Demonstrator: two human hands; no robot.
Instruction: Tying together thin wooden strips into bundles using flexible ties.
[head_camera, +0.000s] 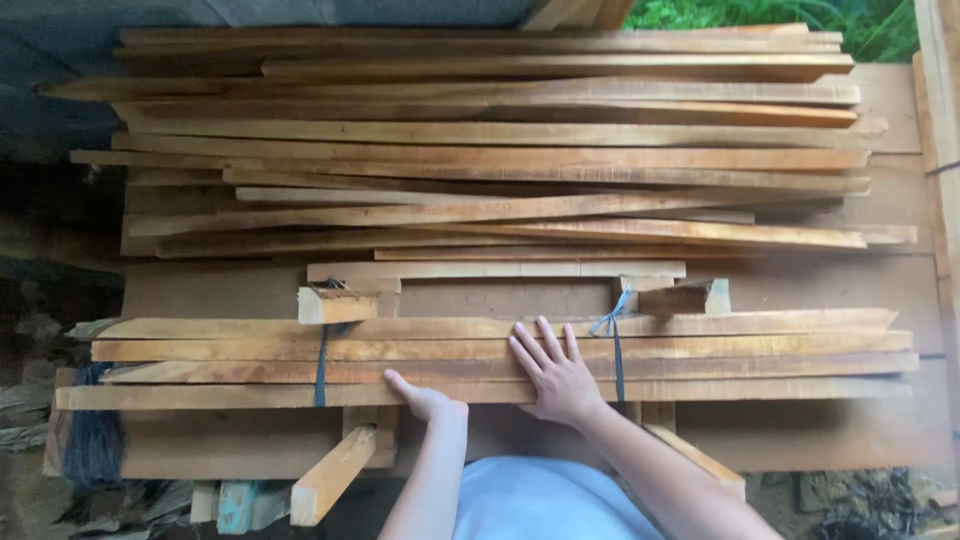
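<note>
Looking down from a head-worn camera, the view shows two bare hands on a tied bundle of wooden slats (500, 358) lying across a low plywood bench (830, 430). Nearest the viewer, a pale blue garment fills the bottom edge, with both forearms reaching away from it. The left hand (425, 400) curls over the near edge of the bundle, close to its middle; its fingers seem tucked under the closest slat, though the view does not show them clearly. The right hand (555, 375) lies flat on top, just right of the left, fingers spread wide and gripping nothing. Two dark straps bind the slats: a left strap (322, 365) and a right strap (615, 350), the latter knotted just beside the right hand. The step in hand looks like steadying or squaring the bundle; any next move would call for even pressure so the slats stay aligned. Short wooden blocks (338, 305) sit just beyond the bundle. Farther off, a large loose pile of long slats (500, 150) covers the far half of the bench.
</note>
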